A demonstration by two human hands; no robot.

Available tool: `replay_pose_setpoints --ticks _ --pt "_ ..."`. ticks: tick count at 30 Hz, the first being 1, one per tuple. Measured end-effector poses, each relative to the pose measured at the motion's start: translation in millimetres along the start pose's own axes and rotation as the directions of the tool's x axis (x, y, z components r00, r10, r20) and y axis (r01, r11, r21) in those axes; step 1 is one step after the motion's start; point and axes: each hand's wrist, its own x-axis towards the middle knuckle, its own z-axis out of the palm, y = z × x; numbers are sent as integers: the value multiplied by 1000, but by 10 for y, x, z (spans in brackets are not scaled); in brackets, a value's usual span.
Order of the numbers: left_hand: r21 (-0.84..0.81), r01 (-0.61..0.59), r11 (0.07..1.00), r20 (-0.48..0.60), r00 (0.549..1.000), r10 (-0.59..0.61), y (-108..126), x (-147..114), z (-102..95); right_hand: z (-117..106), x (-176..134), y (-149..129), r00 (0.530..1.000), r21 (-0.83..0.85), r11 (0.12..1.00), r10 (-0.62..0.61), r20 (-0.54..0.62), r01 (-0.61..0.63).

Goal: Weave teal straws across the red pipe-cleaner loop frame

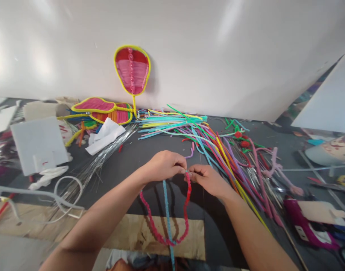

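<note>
Close together above the dark table, my left hand (166, 165) and my right hand (207, 178) each pinch with thumb and fingers. Between them they hold a pink-and-red pipe cleaner (187, 205) at its upper end, where a bit of blue shows. It hangs in a wide loop below my hands. A light blue pipe cleaner (167, 214) runs straight down from under my left hand and crosses the bottom of the loop. My fingers hide how the two are joined at the top.
Bundled colourful pipe cleaners (172, 122) lie behind my hands, with silver wires (110, 146) to the left. A pink, yellow-edged paddle shape (124, 69) stands against the white wall. Rightward are a purple glue gun (304, 226) and scissors (330, 185). Brown cardboard (192, 237) lies nearest me.
</note>
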Motion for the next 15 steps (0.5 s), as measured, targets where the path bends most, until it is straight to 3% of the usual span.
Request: replay_pose_setpoints --ticks 3,5,7,11,15 --pt "31 39 999 18 999 -40 -7 6 -19 -24 -32 -36 975 -113 988 -128 -182 108" --pt "49 63 997 27 998 -65 -24 13 -22 -23 -62 -73 915 -239 956 -246 -321 173" --pt "61 79 995 38 996 -81 -47 19 -18 5 -90 -112 876 -351 916 -323 -358 194" --pt "82 82 993 46 995 -86 -78 25 -7 101 -115 -159 918 -431 891 -281 -280 141" --pt "77 75 994 35 996 -78 -66 26 -5 162 -112 -158 950 -378 924 -166 -263 57"
